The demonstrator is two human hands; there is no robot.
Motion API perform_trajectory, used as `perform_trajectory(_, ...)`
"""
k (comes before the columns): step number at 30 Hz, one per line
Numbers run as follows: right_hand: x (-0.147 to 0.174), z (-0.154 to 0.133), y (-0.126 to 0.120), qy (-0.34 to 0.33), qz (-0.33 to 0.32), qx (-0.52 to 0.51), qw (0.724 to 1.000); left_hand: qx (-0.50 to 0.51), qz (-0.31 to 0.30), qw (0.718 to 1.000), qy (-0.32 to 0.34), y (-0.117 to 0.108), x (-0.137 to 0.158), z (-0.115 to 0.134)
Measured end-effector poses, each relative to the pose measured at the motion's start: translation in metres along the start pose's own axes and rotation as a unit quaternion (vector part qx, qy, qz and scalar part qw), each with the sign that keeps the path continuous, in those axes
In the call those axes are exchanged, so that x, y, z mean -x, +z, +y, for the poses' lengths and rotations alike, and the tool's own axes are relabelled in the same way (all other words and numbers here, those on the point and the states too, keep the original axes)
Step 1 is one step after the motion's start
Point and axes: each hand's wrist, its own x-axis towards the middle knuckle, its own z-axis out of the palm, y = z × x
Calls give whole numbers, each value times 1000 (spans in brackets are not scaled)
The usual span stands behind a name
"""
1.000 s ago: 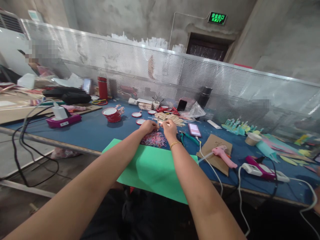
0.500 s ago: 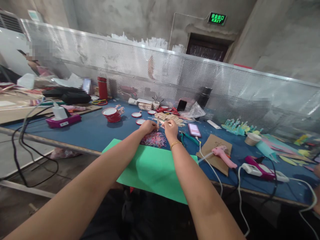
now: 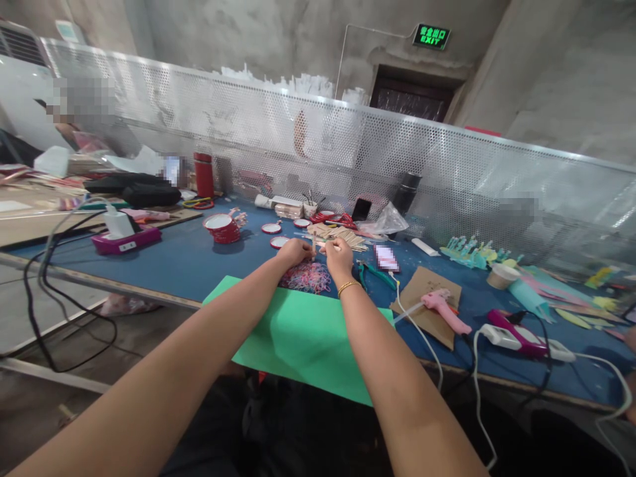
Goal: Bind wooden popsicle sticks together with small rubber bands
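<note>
My left hand (image 3: pixel 295 253) is closed, its fingers pinching a narrow wooden craft stick (image 3: pixel 314 242) that stands upright. Close beside it on the right, my right hand (image 3: pixel 338 257) is also closed, fingertips pressed together. What the right fingers hold is too small to make out. Under both hands lies a tangled pile of pink, purple and blue rubber-band-like loops (image 3: pixel 307 278). Just beyond them, flat wooden sticks (image 3: pixel 342 233) are heaped. A green sheet (image 3: pixel 303 331) hangs over the table's front edge beneath my forearms.
Green-handled pliers (image 3: pixel 380 273) and a phone (image 3: pixel 386 258) lie right of my hands. A pink glue gun (image 3: pixel 444 310) rests on cardboard (image 3: pixel 417 291), near a purple power strip (image 3: pixel 521 334). Left stand stacked red-rimmed discs (image 3: pixel 222 230) and another power strip (image 3: pixel 126 240). Perforated metal (image 3: pixel 248 126) closes the back.
My right fingertips have shifted very slightly. My left hand and the upright stick stay where they were.
</note>
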Motion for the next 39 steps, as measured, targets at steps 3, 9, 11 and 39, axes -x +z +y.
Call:
perform_trajectory(3,3,-5,-3,7,18,2,1000,2,3,1000,-1,-3,4,5)
perform_trajectory(9,7,-11,-3,-17,-25,-7,1000,-15,3,1000,-11,-6,6,8)
perform_trajectory(11,6,-9,-3,-12,-18,-5,1000,-15,4,1000,-4,-5,5,7)
perform_trajectory(39,3,-5,-3,5,-7,-1,1000,-4,4,1000,11,-1,1,2)
